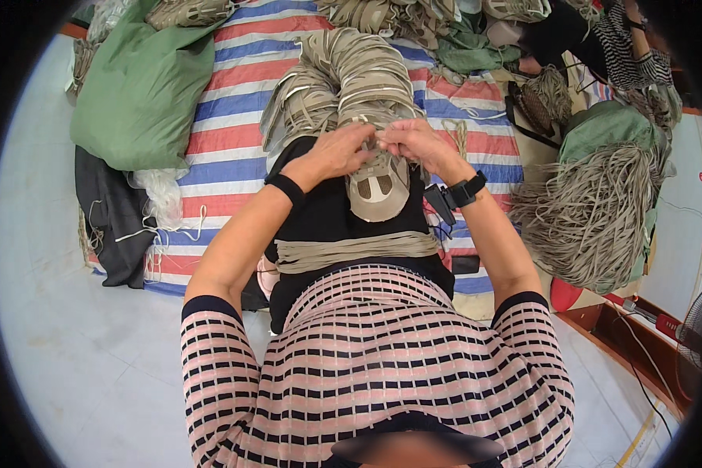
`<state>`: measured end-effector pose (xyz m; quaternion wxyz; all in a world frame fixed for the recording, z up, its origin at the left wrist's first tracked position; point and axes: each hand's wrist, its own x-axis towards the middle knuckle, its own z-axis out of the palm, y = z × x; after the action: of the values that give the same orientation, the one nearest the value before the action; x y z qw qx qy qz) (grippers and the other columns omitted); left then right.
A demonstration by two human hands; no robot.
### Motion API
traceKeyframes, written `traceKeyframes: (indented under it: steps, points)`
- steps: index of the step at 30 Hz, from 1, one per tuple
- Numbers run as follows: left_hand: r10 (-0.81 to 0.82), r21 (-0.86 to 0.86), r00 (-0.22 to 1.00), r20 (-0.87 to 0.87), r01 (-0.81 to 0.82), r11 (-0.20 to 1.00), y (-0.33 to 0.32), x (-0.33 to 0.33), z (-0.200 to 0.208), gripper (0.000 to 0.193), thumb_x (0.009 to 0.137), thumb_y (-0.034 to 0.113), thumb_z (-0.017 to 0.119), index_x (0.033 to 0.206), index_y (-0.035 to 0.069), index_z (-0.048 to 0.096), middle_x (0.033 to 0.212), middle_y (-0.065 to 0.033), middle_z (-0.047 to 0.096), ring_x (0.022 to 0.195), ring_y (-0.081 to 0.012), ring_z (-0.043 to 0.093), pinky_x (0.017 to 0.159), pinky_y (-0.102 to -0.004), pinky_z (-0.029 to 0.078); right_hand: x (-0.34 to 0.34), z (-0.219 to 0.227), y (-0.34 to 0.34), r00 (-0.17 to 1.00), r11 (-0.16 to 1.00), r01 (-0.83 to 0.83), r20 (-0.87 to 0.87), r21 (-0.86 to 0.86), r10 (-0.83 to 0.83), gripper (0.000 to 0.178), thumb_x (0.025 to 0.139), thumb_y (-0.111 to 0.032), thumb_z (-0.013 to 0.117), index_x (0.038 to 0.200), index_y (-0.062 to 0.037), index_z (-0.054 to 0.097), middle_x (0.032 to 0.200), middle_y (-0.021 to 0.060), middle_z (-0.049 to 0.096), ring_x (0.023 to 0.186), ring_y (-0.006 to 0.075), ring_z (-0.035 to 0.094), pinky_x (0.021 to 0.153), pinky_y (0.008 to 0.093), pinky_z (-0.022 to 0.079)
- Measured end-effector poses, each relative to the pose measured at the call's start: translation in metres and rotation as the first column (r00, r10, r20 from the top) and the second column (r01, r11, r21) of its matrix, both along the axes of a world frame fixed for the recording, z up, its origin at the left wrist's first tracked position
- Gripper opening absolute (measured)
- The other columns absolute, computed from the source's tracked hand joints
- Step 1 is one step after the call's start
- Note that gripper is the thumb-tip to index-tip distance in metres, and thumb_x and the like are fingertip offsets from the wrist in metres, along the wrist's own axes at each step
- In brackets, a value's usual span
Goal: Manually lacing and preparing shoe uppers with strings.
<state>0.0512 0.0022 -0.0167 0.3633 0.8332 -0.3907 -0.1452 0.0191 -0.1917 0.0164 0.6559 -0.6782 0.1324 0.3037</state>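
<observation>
A beige shoe upper (378,193) with a pale-edged toe lies over my lap, at the near end of a long row of nested shoe uppers (374,78). My left hand (342,152) rests at the upper's lacing area, its fingers bent inward; what they grip, if anything, is hidden. Opposite it, my right hand (420,145) pinches a thin, pale shoelace end above the same upper. Both sets of fingertips almost meet. A bundle of beige shoelaces (355,251) lies crosswise on my dark-clad lap.
Striped sheeting (238,117) covers the floor ahead. A green sack (144,93) stands at left; a large heap of laces (593,210) spills from another at right. More uppers (398,12) are piled at the far side, near another person's sleeve (624,43). A fan (698,327) stands right.
</observation>
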Motion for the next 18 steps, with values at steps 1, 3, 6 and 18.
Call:
traceKeyframes:
  steps: [1, 3, 6, 18]
  points:
    - [-0.038, -0.022, 0.999, -0.029, 0.037, 0.999, -0.003, -0.002, 0.002, 0.014, 0.082, 0.012, 0.052, 0.092, 0.004, 0.051, 0.077, -0.0155, 0.057, 0.079, -0.0339, 0.057, 0.069, -0.042, 0.044, 0.0, 0.007, 0.001, 1.0, 1.0, -0.002, 0.011, -0.005, 0.002, 0.019, 0.081, -0.021, 0.059, 0.071, -0.0052, 0.06, 0.062, -0.0035, 0.052, 0.047, 0.004, 0.038, 0.042, 0.0192, 0.025]
    - [-0.022, 0.097, 1.0, 0.021, 0.02, 0.995, -0.003, -0.009, 0.006, 0.015, 0.083, 0.017, 0.053, 0.09, 0.004, 0.052, 0.075, -0.0147, 0.057, 0.08, -0.0326, 0.058, 0.065, -0.0416, 0.046, 0.002, 0.016, 0.001, 0.955, 0.983, 0.02, 0.296, -0.184, 0.036, 0.026, 0.084, -0.029, 0.058, 0.075, -0.0048, 0.062, 0.066, 0.0013, 0.059, 0.055, 0.0081, 0.049, 0.048, 0.0227, 0.036]
    - [-0.279, 0.233, 0.931, 0.235, 0.224, 0.946, 0.002, -0.044, 0.023, 0.017, 0.084, 0.021, 0.053, 0.084, 0.004, 0.051, 0.076, -0.0128, 0.056, 0.073, -0.0298, 0.06, 0.056, -0.039, 0.048, 0.005, 0.011, -0.022, 0.838, 0.8, 0.088, 0.478, -0.594, 0.263, 0.036, 0.086, -0.035, 0.056, 0.094, -0.0002, 0.061, 0.08, 0.0026, 0.063, 0.072, 0.0146, 0.057, 0.065, 0.0297, 0.045]
    - [-0.475, -0.043, 0.821, 0.315, 0.513, 0.857, -0.003, -0.118, 0.094, 0.014, 0.073, 0.011, 0.054, 0.078, 0.003, 0.042, 0.072, -0.0085, 0.045, 0.062, -0.0224, 0.055, 0.048, -0.0333, 0.046, 0.0, -0.012, 0.014, 0.68, 0.807, -0.051, 0.571, -0.588, 0.459, 0.015, 0.085, -0.009, 0.049, 0.091, 0.0, 0.059, 0.065, 0.0092, 0.059, 0.062, 0.0243, 0.058, 0.058, 0.0332, 0.044]
